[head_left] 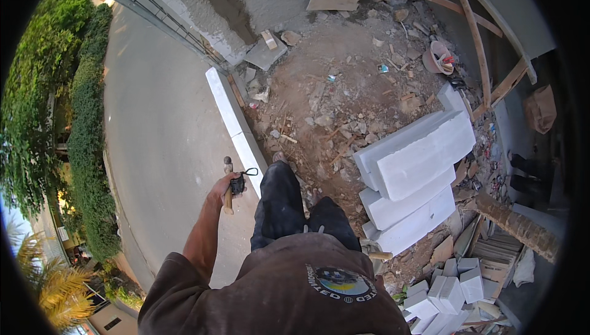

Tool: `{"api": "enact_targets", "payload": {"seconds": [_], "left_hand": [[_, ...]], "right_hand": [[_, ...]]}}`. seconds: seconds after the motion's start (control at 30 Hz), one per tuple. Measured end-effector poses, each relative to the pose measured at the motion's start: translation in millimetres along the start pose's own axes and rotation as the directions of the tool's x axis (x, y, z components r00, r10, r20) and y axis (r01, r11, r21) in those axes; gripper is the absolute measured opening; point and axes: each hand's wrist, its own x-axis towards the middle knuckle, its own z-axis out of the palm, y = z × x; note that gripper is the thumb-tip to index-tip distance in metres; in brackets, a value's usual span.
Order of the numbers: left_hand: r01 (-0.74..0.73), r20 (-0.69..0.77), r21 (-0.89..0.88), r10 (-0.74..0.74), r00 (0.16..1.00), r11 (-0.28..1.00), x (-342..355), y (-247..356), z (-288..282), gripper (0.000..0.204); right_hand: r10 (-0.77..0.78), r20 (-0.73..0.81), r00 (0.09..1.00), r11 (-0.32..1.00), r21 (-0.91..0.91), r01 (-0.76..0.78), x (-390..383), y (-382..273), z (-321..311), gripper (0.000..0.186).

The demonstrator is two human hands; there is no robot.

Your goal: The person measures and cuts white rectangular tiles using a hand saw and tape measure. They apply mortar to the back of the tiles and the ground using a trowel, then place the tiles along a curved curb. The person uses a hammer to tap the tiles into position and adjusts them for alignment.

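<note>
While one block row (228,117) appears laid and stacked blocks (424,163) unused, hammer (228,167) and tape measure (238,185) are held by the left hand (224,189), the right unseen

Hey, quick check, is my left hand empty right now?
No, your left hand is closed around a wooden-handled hammer along with a small black object that has a looped strap.

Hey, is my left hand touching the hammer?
Touching. The head view shows your left hand closed around the hammer, whose handle sticks out below it.
</note>
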Motion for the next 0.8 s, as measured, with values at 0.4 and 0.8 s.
{"api": "enact_targets", "payload": {"seconds": [0.4, 0.8], "left_hand": [[0.078, 0.101, 0.042, -0.082, 0.991, 0.996, 123.2, 194.9, -64.5, 0.03], [0.067, -0.118, 0.155, -0.048, 0.992, 0.986, 101.0, 308.8, -175.2, 0.026]], "right_hand": [[-0.449, 0.348, 0.823, 0.875, 0.356, 0.328, -247.2, -135.3, 179.9, 0.012], [-0.218, 0.288, 0.932, 0.821, 0.571, 0.015, -345.4, -416.2, 472.9, 0.023]]}}
